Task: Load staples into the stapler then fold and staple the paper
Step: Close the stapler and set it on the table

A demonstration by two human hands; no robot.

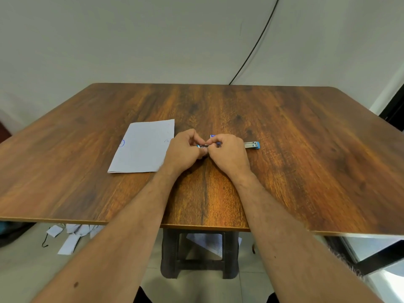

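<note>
On inspection, both hands were working together at the middle of the desk (pixel 284 149). The left hand (pixel 183 149) had its fingers curled around the near end of the stapler (pixel 251 145), which lay opened out flat, its blue-tipped metal arm pointing toward the right edge of the desk. The right hand (pixel 227 152) pinched at the same spot, fingertips meeting those of the left; whether staples were held between them could not be told. A small blue box (pixel 212 136) showed just behind the right hand. The paper (pixel 142 147) lay flat just left of the left hand, toward the left edge, touching that wrist. A black cable (pixel 258 40) ran up the wall behind the far edge.
</note>
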